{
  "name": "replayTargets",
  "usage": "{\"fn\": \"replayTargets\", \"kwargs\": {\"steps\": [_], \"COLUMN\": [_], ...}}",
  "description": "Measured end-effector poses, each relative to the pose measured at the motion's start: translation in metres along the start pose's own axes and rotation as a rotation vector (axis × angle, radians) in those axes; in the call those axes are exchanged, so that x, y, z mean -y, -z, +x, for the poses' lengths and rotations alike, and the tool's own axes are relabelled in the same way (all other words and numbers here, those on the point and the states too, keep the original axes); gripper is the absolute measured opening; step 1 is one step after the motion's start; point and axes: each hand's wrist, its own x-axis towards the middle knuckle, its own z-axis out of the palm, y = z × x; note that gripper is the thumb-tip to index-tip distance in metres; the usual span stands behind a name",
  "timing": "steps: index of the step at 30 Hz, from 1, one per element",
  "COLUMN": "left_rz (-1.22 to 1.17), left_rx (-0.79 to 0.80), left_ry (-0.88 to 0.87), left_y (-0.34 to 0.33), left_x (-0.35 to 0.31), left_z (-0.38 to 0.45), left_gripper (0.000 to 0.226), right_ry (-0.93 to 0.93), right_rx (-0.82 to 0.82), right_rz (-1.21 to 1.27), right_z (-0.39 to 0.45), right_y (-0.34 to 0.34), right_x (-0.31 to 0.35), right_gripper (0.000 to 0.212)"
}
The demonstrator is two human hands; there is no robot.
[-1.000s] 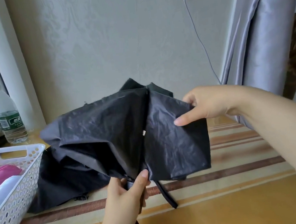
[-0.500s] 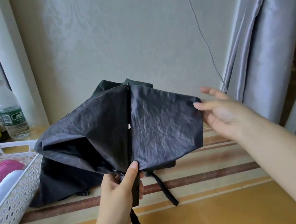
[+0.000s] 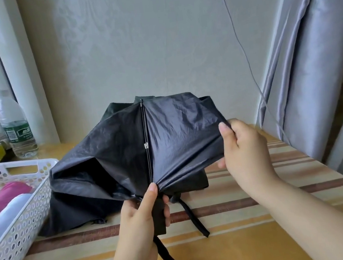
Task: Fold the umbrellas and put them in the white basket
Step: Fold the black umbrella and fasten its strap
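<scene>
Head view: left hand (image 3: 144,215) grips the umbrella (image 3: 147,151) handle, thumb on the rib; right hand (image 3: 244,152) pinches the canopy edge. Basket (image 3: 15,222) sits left of the left hand. I'd watch for a loose pleat bunching, strap (image 3: 193,216) snagging.

bottle (image 3: 15,124) green label, txt unreadable

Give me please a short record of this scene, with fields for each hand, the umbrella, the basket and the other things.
left hand: grips the umbrella's handle end
right hand: pinches the canopy edge
umbrella: black, canopy loose, not yet folded, strap hanging
basket: white, at left; holds pink cloth and a white thing
table: yellow, striped
bottle: behind the basket
</scene>
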Motion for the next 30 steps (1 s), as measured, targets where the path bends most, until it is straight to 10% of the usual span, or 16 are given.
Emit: {"fn": "replayTargets", "kwargs": {"steps": [4,13,19,23,27,30], "left_rz": [-0.088,-0.080,0.132,0.351,0.658,0.767], "left_rx": [-0.019,0.128,-0.057,-0.045,0.050,0.071], "left_ry": [0.067,0.121,0.035,-0.012,-0.185,-0.237], "left_y": [0.001,-0.002,-0.003,-0.007,-0.007,-0.009], "left_x": [-0.004,-0.010,0.004,0.009,0.008,0.002], "left_z": [0.001,-0.005,0.001,-0.005,-0.009,-0.011], "left_gripper": [0.023,0.029,0.029,0.021,0.016,0.025], "right_ry": [-0.023,-0.883,-0.124,-0.235,-0.464,-0.533], "right_rx": [0.086,0.232,0.172,0.671,0.562,0.389], "right_rz": [0.123,0.413,-0.050,-0.277,0.090,0.431], "right_z": [0.002,0.011,-0.022,-0.029,-0.020,-0.020], "right_y": [0.007,0.000,0.008,-0.026,-0.058,-0.067], "right_x": [0.000,-0.032,0.036,0.062,0.044,0.022], "right_gripper": [0.022,0.052,0.034,0.078,0.087,0.047]}}
